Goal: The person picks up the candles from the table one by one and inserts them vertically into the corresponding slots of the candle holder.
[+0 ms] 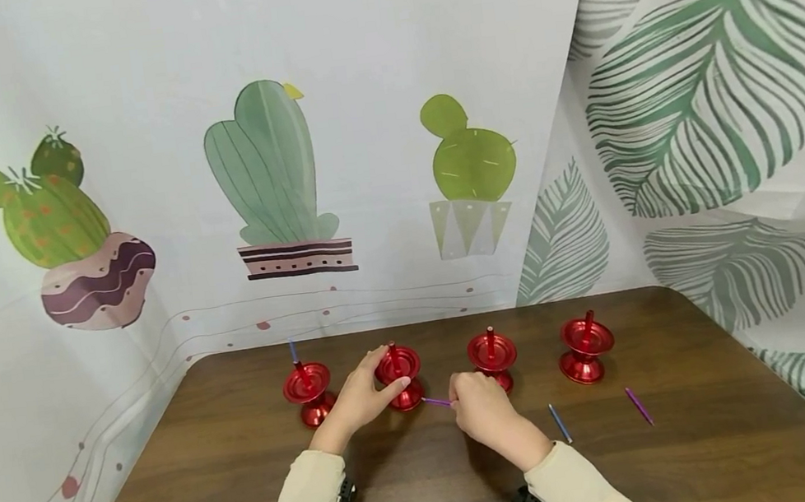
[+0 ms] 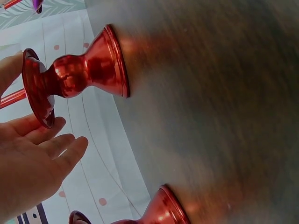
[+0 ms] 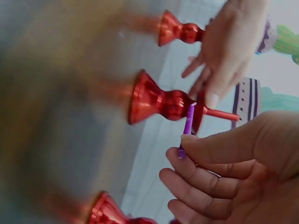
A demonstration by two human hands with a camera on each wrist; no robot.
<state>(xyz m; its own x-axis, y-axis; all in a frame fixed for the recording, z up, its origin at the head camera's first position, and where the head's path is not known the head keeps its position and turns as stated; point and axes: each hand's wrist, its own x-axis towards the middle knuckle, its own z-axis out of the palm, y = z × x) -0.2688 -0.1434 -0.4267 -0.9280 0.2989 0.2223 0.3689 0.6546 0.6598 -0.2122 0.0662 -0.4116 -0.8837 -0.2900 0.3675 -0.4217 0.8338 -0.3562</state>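
My left hand (image 1: pixel 365 396) grips the second red metal candle holder (image 1: pixel 408 399) from the left, thumb and fingers on opposite sides of its dish rim. The holder stands upright on the table, a red tube rising from its dish. Between thumb and fingertips, my right hand (image 1: pixel 484 411) pinches a thin purple candle (image 3: pixel 187 128). In the head view the candle points left toward that holder's stem, below the dish. At the far left, another candle holder (image 1: pixel 307 384) carries a thin blue candle (image 1: pixel 293 351) in its tube.
Two more red candle holders, one behind my right hand (image 1: pixel 492 350) and one farther right (image 1: pixel 584 367), stand with bare tubes. A blue candle (image 1: pixel 560 423) and a purple candle (image 1: pixel 640 406) lie on the brown wooden table (image 1: pixel 721 430). A patterned cloth (image 1: pixel 388 120) hangs behind.
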